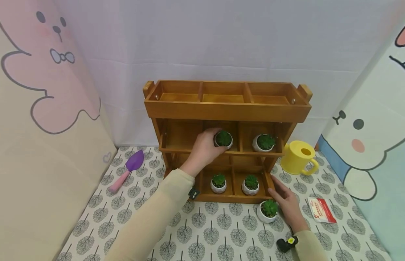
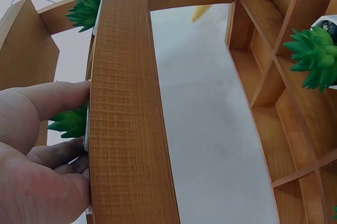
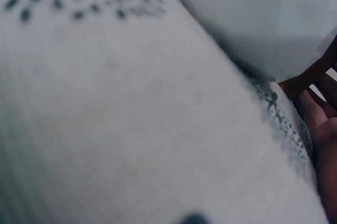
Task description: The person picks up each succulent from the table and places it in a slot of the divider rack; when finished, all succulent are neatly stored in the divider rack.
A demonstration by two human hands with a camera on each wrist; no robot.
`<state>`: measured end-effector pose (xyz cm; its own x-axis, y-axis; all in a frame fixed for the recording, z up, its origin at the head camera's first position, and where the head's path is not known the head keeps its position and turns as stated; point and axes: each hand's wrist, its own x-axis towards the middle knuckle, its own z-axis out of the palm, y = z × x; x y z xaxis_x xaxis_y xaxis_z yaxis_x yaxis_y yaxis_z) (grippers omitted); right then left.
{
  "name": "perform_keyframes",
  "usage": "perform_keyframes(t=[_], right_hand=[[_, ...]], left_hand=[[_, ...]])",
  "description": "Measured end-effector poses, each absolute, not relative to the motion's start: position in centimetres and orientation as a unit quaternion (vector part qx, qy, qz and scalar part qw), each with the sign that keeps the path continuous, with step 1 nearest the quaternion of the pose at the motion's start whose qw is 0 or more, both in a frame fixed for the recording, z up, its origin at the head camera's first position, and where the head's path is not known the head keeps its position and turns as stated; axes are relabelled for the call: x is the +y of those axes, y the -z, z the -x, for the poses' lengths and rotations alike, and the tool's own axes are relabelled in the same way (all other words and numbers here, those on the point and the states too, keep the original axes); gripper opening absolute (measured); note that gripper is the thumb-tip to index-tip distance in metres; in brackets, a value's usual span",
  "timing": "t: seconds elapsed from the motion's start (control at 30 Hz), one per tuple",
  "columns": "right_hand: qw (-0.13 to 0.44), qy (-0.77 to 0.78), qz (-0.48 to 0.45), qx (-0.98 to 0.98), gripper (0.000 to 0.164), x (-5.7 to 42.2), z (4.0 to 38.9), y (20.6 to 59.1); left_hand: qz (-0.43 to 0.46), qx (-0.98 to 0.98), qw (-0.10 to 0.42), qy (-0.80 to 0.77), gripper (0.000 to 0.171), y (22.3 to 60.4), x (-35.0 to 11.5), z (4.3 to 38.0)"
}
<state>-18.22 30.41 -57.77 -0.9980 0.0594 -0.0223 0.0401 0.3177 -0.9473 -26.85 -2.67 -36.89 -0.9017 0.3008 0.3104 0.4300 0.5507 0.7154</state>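
My left hand [image 1: 207,145] pinches a small succulent in a white pot [image 1: 224,139] at the middle compartment of the wooden shelf's centre tier. In the left wrist view, thumb and fingers surround this plant [image 2: 71,123], its pot mostly hidden behind a wooden board [image 2: 126,103]. My right hand [image 1: 289,204] touches the right end of the bottom tier [image 1: 268,183] with its fingers extended. Just left of that hand, another potted succulent [image 1: 268,211] stands on the patterned cloth; its white pot [image 3: 258,19] looms large in the right wrist view.
The wooden shelf [image 1: 226,110] has three tiers with dividers. Potted succulents sit in the centre tier's right compartment [image 1: 264,142] and on the bottom tier [image 1: 218,183]. A yellow watering can [image 1: 295,157] and a red-white packet [image 1: 321,210] lie right; a purple trowel [image 1: 134,161] lies left.
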Motion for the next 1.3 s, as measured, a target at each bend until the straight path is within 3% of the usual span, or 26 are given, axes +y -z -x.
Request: perform_keyframes(t=[0.37, 0.7, 1.03, 1.3], right_hand=[[0.013, -0.590, 0.024, -0.807, 0.068, 30.4, 18.3, 57.9], [0.015, -0.583, 0.017, -0.812, 0.067, 30.5, 18.3, 57.8], [0.012, -0.583, 0.022, -0.812, 0.067, 30.4, 18.3, 57.6], [0.012, -0.584, 0.022, -0.812, 0.067, 30.4, 18.2, 57.6]], left_hand=[[0.215, -0.879, 0.069, 0.420, 0.054, 36.9, -2.9, 26.6], [0.237, -0.851, 0.079, 0.462, 0.068, 37.3, -3.7, 25.6], [0.290, -0.767, 0.128, 0.558, 0.051, 38.4, -5.3, 23.4], [0.274, -0.761, 0.151, 0.568, 0.044, 39.5, -5.7, 21.2]])
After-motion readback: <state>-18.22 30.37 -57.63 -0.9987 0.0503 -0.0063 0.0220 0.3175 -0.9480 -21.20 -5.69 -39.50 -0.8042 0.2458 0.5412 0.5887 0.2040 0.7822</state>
